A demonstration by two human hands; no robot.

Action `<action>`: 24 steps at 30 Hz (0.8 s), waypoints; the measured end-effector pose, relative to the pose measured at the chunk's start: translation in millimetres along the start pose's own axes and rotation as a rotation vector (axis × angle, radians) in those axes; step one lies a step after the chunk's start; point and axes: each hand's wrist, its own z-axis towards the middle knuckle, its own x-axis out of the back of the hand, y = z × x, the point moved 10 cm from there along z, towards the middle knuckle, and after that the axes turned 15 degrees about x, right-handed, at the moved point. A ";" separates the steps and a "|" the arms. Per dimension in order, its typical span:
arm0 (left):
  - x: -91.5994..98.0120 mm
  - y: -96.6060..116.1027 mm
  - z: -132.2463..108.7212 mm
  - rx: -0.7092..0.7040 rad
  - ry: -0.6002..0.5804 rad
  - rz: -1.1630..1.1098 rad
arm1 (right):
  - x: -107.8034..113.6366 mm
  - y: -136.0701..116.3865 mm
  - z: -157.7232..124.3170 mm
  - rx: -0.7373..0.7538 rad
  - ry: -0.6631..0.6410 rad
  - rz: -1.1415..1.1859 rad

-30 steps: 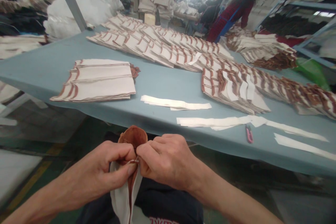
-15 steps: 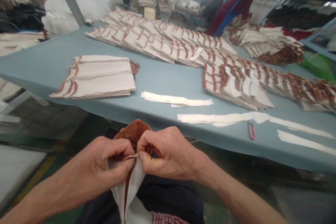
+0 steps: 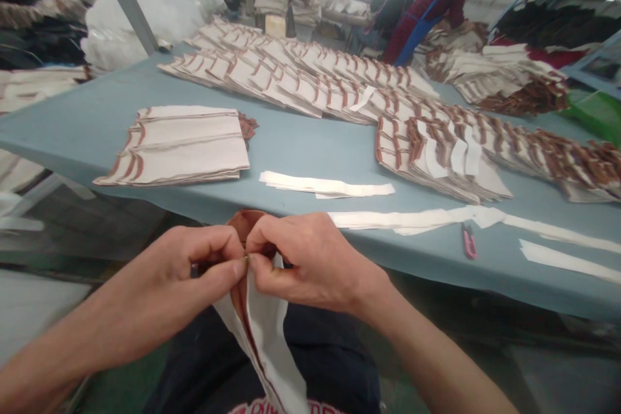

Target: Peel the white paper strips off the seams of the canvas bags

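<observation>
Between my hands hangs a cream fabric piece (image 3: 269, 314) with a brown inner side and a brown gathered end, held above my lap. My left hand (image 3: 194, 272) pinches its upper edge between thumb and forefinger. Right beside it, my right hand (image 3: 301, 265) pinches the same edge, the fingertips of both hands nearly touching. Below them the cloth falls in two long cream flaps with a brown fold in the middle. Part of the brown end is hidden behind my fingers.
On the blue table (image 3: 194, 87) lie a fabric stack (image 3: 189, 142), long rows of cream and brown pieces (image 3: 291, 81), white strips (image 3: 325, 186) and pink thread snips (image 3: 469, 242). A person (image 3: 422, 13) leans over at the back right.
Both hands have risen slightly with the fabric, the right one also shifting a little left. The lower flaps now swing further right and show more of their length.
</observation>
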 end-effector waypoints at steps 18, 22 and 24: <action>-33.9 -43.2 -12.8 0.058 -0.086 -0.292 | -30.9 13.9 -34.7 -0.324 0.201 0.447; -39.0 -44.7 -17.3 0.061 -0.178 -0.300 | -43.9 16.9 -40.0 -0.340 0.151 0.570; -37.5 -44.5 -18.9 0.055 -0.187 -0.305 | -50.3 19.3 -43.1 -0.371 0.116 0.620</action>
